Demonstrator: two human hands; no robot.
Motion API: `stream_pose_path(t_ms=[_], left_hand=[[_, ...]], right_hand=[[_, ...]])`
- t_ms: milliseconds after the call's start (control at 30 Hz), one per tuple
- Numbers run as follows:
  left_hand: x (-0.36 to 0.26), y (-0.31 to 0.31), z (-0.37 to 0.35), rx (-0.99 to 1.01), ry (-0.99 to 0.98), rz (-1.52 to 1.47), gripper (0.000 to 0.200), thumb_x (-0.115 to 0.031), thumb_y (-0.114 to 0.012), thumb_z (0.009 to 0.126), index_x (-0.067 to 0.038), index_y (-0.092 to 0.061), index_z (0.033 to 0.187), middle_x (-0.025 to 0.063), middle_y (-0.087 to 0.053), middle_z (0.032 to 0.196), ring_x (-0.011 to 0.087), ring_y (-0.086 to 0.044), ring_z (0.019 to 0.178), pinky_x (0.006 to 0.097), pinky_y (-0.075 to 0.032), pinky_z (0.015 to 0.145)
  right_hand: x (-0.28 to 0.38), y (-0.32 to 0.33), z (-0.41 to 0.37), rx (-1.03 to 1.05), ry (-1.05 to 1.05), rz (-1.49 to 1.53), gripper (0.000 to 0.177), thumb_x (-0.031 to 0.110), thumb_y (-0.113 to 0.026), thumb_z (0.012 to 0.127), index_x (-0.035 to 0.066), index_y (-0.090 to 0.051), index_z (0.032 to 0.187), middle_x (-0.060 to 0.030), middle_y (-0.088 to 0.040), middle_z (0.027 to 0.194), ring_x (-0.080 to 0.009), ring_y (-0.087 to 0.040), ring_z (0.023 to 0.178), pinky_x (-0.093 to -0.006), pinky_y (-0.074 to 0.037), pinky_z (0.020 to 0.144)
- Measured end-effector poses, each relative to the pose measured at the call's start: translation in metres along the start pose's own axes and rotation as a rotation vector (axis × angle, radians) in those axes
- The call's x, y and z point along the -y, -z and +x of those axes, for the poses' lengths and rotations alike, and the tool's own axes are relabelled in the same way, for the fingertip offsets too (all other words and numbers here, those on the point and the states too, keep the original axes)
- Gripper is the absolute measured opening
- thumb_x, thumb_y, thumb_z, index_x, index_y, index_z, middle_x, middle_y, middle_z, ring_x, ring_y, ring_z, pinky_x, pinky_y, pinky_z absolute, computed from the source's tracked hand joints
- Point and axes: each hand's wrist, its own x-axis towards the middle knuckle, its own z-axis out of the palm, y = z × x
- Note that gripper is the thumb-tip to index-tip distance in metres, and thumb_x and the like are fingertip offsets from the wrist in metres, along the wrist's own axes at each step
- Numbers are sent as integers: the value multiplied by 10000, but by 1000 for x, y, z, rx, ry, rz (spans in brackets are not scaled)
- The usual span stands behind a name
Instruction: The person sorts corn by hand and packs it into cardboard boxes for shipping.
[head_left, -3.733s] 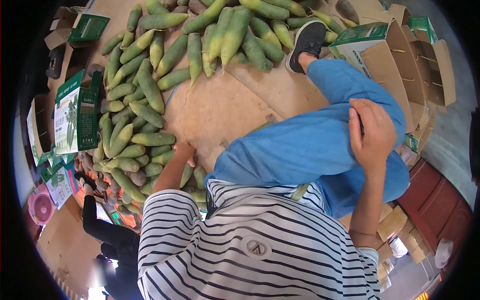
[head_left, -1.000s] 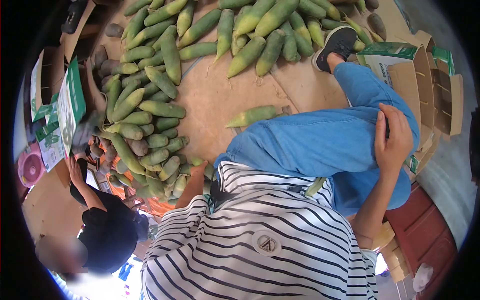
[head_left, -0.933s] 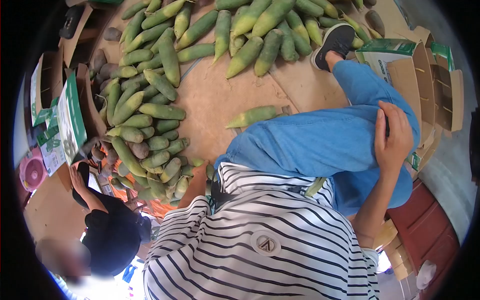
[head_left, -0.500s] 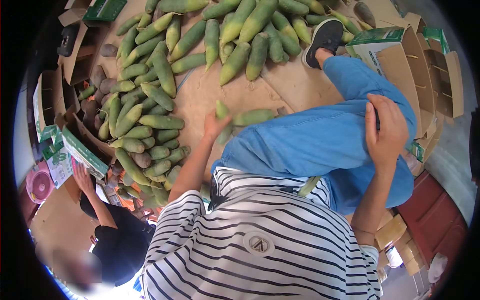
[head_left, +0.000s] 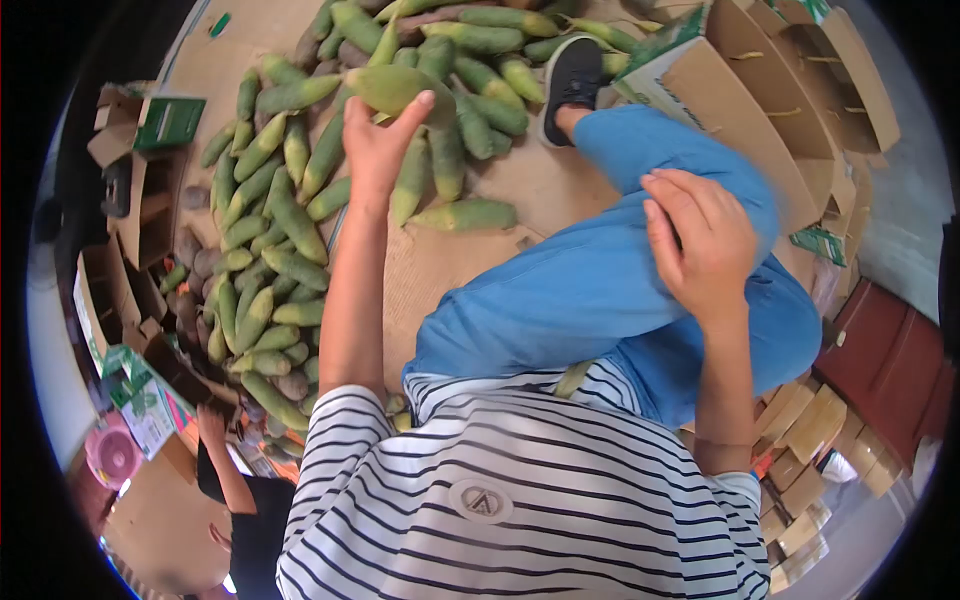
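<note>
My left hand (head_left: 375, 150) is raised over the pile, its thumb and fingers closed around a plump green radish (head_left: 395, 88). Behind and below it, a heap of green radishes (head_left: 285, 215) spreads over the cardboard-covered floor, some with yellowish ends. One green radish (head_left: 465, 215) lies by itself in front of my bent leg. My right hand (head_left: 705, 240) rests on my blue-trousered knee, fingers lightly bent, thumb apart, and nothing shows in it.
Open cardboard cartons stand at the right (head_left: 745, 110) and along the left (head_left: 150, 210). Darker roots (head_left: 190, 300) lie beside the heap. At lower left, a co-worker's arm (head_left: 228, 465) reaches to a carton near a pink basin (head_left: 112, 450). My shoe (head_left: 575, 85) is by the radishes.
My left hand has moved from the floor near my thigh up and forward over the pile, now with a green radish in it. My right hand stays on the knee. The view has shifted.
</note>
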Motion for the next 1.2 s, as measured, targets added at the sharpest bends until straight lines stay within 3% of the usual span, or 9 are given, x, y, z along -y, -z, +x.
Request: stream_pose_path(t_ms=[233,367,500,567,633,700,800,967,1200], left_hand=[[-115,-49,-1,52,-53,-332,419,-159,-700,799,14,-531,1141,77,-590,1059,151,-567,938,275,-455,808],[-181,-102,-8,94,-109,-676,390,-158,-751,758,9,-566,1057,68,-606,1000,135,-569,904,279,-458,806],[-226,-168,-16,253,-302,-751,386,-165,-736,766,13,-561,1060,78,-615,962,134,-581,855,274,-483,725],[-230,-204,-9,383,-252,-695,433,-138,-724,773,4,-527,1131,63,-589,1055,151,-585,921,293,-494,767],[-241,-248,-14,414,-335,-723,269,-146,-636,852,42,-527,1010,98,-621,918,164,-595,850,286,-482,700],[-229,-283,-13,583,-26,-740,451,-153,-716,779,19,-517,1146,90,-585,1059,166,-588,918,301,-506,760],[-174,-312,6,608,41,-451,461,-165,-703,789,24,-508,1162,119,-581,1063,175,-586,922,304,-509,766],[-96,-232,22,478,9,-345,349,-176,-668,790,10,-568,1069,108,-631,949,157,-595,811,281,-489,710],[82,-78,-6,184,-73,517,300,-155,-618,772,15,-572,1016,184,-585,936,309,-562,913,378,-446,824]], right_hand=[[-107,52,-4,-181,-319,22,323,139,-588,824,32,-556,1127,-163,-555,1139,-335,-523,1059,-376,-425,893],[-210,40,-60,233,-447,-282,387,212,-588,829,48,-514,1173,-160,-555,1143,-328,-524,1067,-396,-431,876],[-218,44,-53,580,-666,-230,406,188,-579,834,40,-480,1199,-177,-572,1126,-339,-532,1056,-418,-434,861],[-220,41,-57,542,-605,-274,289,182,-590,821,44,-535,1068,-170,-611,1006,-352,-562,979,-443,-451,801],[-229,35,-68,441,-521,-260,211,183,-596,818,54,-557,980,-169,-627,925,-349,-580,941,-460,-462,764],[-236,31,-71,410,-511,-257,191,179,-602,811,46,-565,944,-164,-629,907,-350,-583,924,-456,-462,759],[-235,34,-66,425,-479,-254,176,178,-608,800,55,-578,923,-155,-631,890,-350,-587,899,-454,-465,745],[-241,39,-66,415,-474,-191,199,206,-593,813,87,-599,973,-166,-627,894,-370,-577,889,-454,-461,733],[-254,34,-71,298,-451,-129,200,188,-575,821,49,-586,965,-184,-611,914,-379,-560,916,-445,-445,763]])
